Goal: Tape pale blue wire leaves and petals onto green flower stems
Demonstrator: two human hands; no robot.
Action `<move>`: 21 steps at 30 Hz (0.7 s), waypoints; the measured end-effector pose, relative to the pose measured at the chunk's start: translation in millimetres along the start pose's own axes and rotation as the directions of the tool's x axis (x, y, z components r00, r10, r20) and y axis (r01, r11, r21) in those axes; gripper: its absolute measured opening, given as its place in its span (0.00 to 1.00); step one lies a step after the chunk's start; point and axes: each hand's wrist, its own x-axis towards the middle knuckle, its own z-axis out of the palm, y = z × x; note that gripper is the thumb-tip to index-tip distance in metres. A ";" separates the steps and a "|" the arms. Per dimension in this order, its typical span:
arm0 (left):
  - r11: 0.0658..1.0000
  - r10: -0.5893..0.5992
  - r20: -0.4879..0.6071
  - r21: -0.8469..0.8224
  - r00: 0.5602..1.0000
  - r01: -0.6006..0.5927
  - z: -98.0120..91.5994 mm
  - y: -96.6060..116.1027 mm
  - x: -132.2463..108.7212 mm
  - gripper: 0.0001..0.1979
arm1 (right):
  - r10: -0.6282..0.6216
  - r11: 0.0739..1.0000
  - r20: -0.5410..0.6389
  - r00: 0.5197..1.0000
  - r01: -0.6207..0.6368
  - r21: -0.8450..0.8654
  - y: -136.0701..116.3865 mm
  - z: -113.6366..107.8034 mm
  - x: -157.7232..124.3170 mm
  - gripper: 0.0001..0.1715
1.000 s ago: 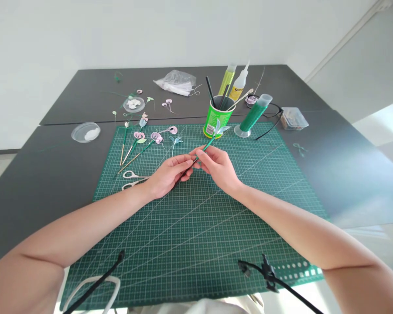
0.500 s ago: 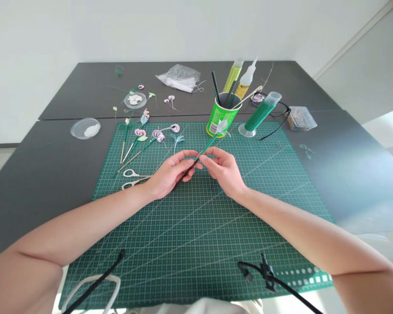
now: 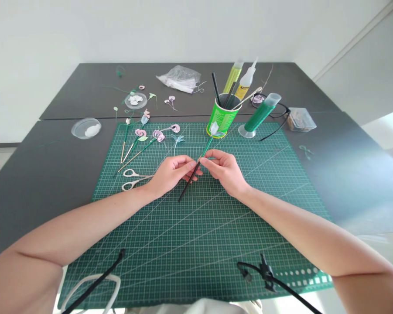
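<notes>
Over the green cutting mat (image 3: 196, 244), my left hand (image 3: 170, 175) and my right hand (image 3: 225, 171) both pinch a thin stick (image 3: 190, 182). The stick slants from lower left to upper right. Its upper part is wrapped in green and ends in a pale blue paper flower (image 3: 215, 130); its lower part is dark and bare. My fingertips meet around its middle. Both hands are closed on it.
White-handled scissors (image 3: 133, 179) lie left of my left hand. Several finished paper flowers on sticks (image 3: 140, 140) lie at the mat's upper left. A green cup of tools (image 3: 221, 117), glue bottles (image 3: 245, 83), a green tube (image 3: 259, 115), small dishes (image 3: 85, 129) and a plastic bag (image 3: 179, 79) stand behind.
The stick has slid down through my fingers: its dark lower end now shows below my left hand, and the flower sits lower, near the cup's base. My hands have hardly moved.
</notes>
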 end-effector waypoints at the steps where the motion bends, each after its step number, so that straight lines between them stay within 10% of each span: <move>1: 1.000 0.009 0.003 0.014 1.000 -0.009 -0.1 0.1 0.0 0.18 | 0.007 1.000 0.006 1.000 -0.007 -0.005 -0.1 -0.5 0.1 0.28; 21: 0.998 0.035 -0.032 0.055 0.999 -0.033 -1.4 0.9 1.4 0.12 | 0.098 0.994 0.098 0.990 -0.102 0.033 -4.8 -4.4 1.4 0.30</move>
